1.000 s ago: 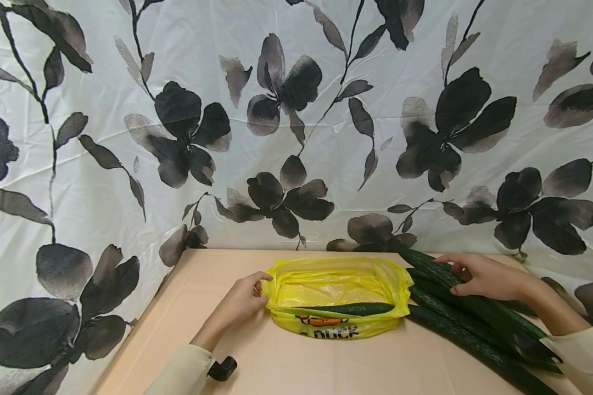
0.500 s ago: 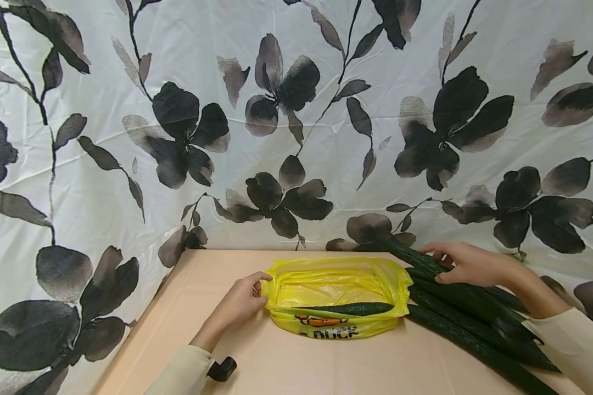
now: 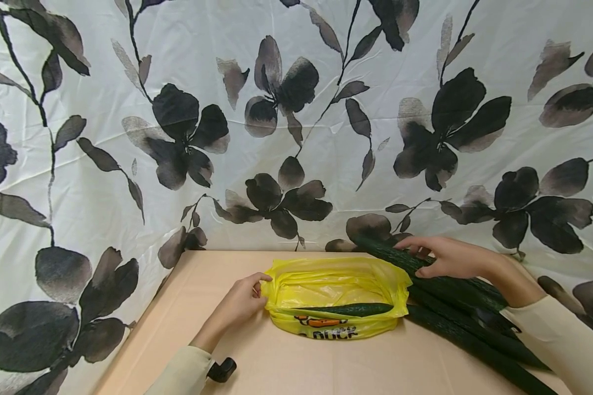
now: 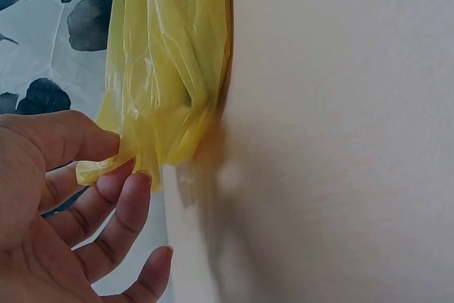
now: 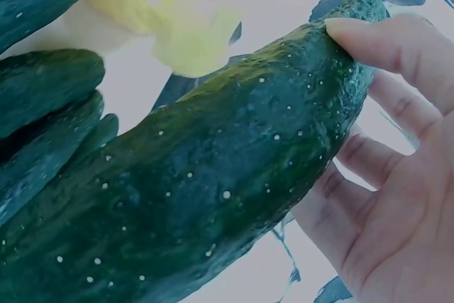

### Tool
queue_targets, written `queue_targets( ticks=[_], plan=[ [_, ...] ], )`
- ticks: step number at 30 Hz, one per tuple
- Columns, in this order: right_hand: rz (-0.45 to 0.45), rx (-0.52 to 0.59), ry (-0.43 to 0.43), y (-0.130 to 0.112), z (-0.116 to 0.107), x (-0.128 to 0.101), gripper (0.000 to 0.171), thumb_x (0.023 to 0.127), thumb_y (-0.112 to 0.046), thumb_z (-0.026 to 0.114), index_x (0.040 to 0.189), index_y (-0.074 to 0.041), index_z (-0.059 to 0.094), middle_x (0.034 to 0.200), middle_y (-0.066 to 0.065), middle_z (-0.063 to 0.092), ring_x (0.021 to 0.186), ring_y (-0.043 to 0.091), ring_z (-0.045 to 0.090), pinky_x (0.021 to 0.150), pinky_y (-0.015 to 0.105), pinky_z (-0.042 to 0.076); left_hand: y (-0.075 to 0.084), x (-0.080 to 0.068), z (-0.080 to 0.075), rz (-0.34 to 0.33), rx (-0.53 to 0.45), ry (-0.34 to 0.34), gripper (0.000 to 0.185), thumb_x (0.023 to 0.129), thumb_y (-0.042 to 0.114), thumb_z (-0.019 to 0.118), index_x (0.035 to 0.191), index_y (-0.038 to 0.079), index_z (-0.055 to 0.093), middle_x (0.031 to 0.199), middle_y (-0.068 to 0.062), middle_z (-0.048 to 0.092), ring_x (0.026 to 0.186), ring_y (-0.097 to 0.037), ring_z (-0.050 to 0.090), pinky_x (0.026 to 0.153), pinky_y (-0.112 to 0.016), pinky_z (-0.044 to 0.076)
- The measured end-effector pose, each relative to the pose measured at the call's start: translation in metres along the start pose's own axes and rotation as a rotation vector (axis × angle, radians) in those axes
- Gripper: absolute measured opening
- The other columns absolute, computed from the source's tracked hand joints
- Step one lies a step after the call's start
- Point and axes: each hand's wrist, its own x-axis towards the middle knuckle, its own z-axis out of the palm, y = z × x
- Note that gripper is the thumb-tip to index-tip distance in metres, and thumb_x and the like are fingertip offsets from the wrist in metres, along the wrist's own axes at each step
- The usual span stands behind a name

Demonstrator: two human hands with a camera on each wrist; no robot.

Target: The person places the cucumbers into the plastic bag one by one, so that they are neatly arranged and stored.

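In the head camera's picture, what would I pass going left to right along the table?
Small black clip by the left sleeve → left hand pinching the bag's rim → yellow plastic bag → right hand gripping a long dark green cucumber.

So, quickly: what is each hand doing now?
Left hand: pinches the yellow plastic bag rim.
Right hand: grips a cucumber.

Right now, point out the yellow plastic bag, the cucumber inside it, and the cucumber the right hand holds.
yellow plastic bag (image 3: pixel 326 325): head view, front wall near the print.
cucumber in the bag (image 3: pixel 356 309): head view, middle of its length.
held cucumber (image 5: pixel 213 196): right wrist view, mid-body, short of the fingers.
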Motion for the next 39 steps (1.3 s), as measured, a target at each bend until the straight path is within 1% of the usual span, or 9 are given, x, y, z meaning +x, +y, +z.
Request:
queue_targets(
  ticks=[8, 14, 19, 21, 25, 29, 34, 39],
  plan=[
    [-0.043, -0.009, -0.005, -0.014, 0.002, 0.013, 0.064, 0.090, -0.026, 0.076, 0.148, -0.020, 0.050, 0.125, 0.003, 0.061, 0.114, 0.027, 0.057, 0.088, 0.050, 0.052, 0.000, 0.000, -0.001, -0.010, 0.003, 0.001, 0.045, 0.080, -0.004, 0.073, 0.124, 0.007, 0.066, 0.082, -0.003, 0.055, 0.074, -0.015, 0.052, 0.063, -0.026, 0.044],
    [-0.074, -0.007, -0.006, -0.024, 0.007, 0.024, 0.062, 0.089, -0.021, 0.075, 0.146, -0.024, 0.052, 0.123, 0.000, 0.061, 0.113, 0.024, 0.057, 0.086, 0.042, 0.052, 0.001, 0.000, -0.001, -0.006, 0.002, -0.002, 0.045, 0.080, -0.004, 0.073, 0.124, 0.007, 0.066, 0.081, -0.002, 0.055, 0.074, -0.015, 0.052, 0.063, -0.026, 0.044],
    [-0.110, -0.009, -0.022, -0.030, 0.008, 0.035, 0.061, 0.090, -0.018, 0.074, 0.147, -0.025, 0.052, 0.126, 0.000, 0.062, 0.114, 0.023, 0.058, 0.086, 0.036, 0.052, 0.000, 0.000, 0.000, -0.003, 0.003, -0.001, 0.046, 0.080, -0.003, 0.073, 0.124, 0.007, 0.066, 0.081, -0.002, 0.055, 0.074, -0.015, 0.052, 0.063, -0.026, 0.044],
    [-0.125, -0.013, -0.029, -0.032, 0.008, 0.038, 0.062, 0.090, -0.017, 0.073, 0.147, -0.024, 0.052, 0.129, 0.001, 0.061, 0.115, 0.023, 0.058, 0.086, 0.037, 0.052, 0.000, 0.000, -0.001, -0.004, 0.003, -0.001, 0.046, 0.080, -0.003, 0.073, 0.124, 0.007, 0.066, 0.081, -0.002, 0.055, 0.074, -0.014, 0.052, 0.063, -0.026, 0.044],
    [-0.139, -0.017, -0.044, -0.039, 0.008, 0.045, 0.062, 0.090, -0.015, 0.072, 0.148, -0.025, 0.051, 0.137, 0.002, 0.060, 0.121, 0.025, 0.059, 0.090, 0.040, 0.053, 0.001, 0.000, -0.001, -0.008, 0.007, 0.000, 0.045, 0.080, -0.003, 0.073, 0.124, 0.007, 0.066, 0.082, -0.003, 0.055, 0.074, -0.014, 0.052, 0.063, -0.026, 0.044],
    [-0.151, -0.012, -0.052, -0.044, 0.009, 0.050, 0.063, 0.089, -0.012, 0.072, 0.148, -0.024, 0.052, 0.138, 0.004, 0.060, 0.122, 0.026, 0.059, 0.092, 0.042, 0.053, 0.003, 0.001, -0.002, -0.008, 0.004, 0.003, 0.045, 0.080, -0.004, 0.073, 0.124, 0.007, 0.066, 0.082, -0.004, 0.055, 0.074, -0.015, 0.052, 0.064, -0.026, 0.044],
    [-0.181, -0.002, -0.072, -0.052, 0.011, 0.060, 0.062, 0.089, -0.013, 0.073, 0.147, -0.021, 0.053, 0.138, 0.005, 0.060, 0.121, 0.026, 0.059, 0.094, 0.043, 0.053, 0.003, 0.001, 0.000, -0.011, -0.003, 0.000, 0.045, 0.080, -0.004, 0.073, 0.124, 0.007, 0.066, 0.082, -0.004, 0.056, 0.075, -0.014, 0.053, 0.065, -0.026, 0.045],
    [-0.214, 0.019, -0.073, -0.057, 0.013, 0.070, 0.063, 0.089, -0.010, 0.073, 0.148, -0.025, 0.053, 0.141, 0.002, 0.059, 0.123, 0.026, 0.060, 0.094, 0.043, 0.054, 0.003, 0.002, 0.001, -0.004, 0.002, 0.002, 0.045, 0.080, -0.004, 0.073, 0.123, 0.006, 0.066, 0.082, -0.003, 0.055, 0.075, -0.015, 0.053, 0.065, -0.026, 0.045]
  ],
)
